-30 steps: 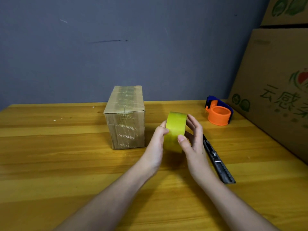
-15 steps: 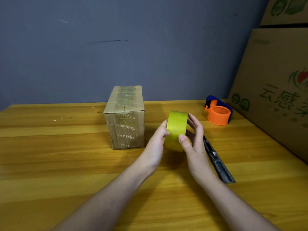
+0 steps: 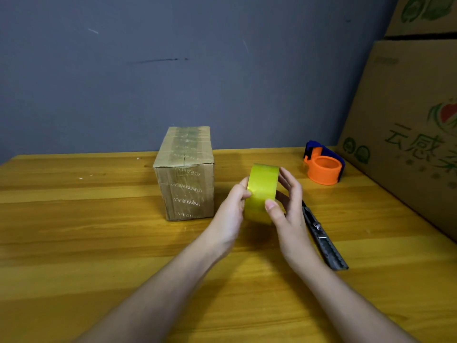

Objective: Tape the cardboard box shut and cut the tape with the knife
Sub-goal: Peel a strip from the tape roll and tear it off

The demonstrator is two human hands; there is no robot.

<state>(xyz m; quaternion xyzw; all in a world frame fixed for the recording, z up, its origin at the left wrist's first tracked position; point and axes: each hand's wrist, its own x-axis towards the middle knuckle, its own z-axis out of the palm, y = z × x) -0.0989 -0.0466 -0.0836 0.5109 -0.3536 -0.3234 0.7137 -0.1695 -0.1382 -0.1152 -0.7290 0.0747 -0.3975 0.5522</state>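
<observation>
You hold the roll of yellow tape (image 3: 261, 191) upright on its edge between both hands, lifted above the wooden counter (image 3: 74, 243). Your left hand (image 3: 228, 214) grips the roll from its left side, the thumb tip pressed on the outer yellow band and the other fingers hidden behind the roll. Your right hand (image 3: 288, 214) holds it from the right: the thumb (image 3: 270, 205) lies on the front of the band, and the fingers (image 3: 286, 179) curl around the far side of the roll.

The cardboard box (image 3: 185, 174) stands on the counter just left of the roll and a little farther from you, apart from your hands. Its top flaps lie flat, with glossy old tape and a seam down the middle of the top face.

The knife (image 3: 321, 236), a dark utility cutter, lies flat on the counter just right of your right hand, its far end hidden behind that hand; whether hand and knife touch cannot be told. An orange and blue tape dispenser (image 3: 323, 167) sits farther back on the right, near a large printed carton (image 3: 405, 144) that leans in at the counter's right edge.
</observation>
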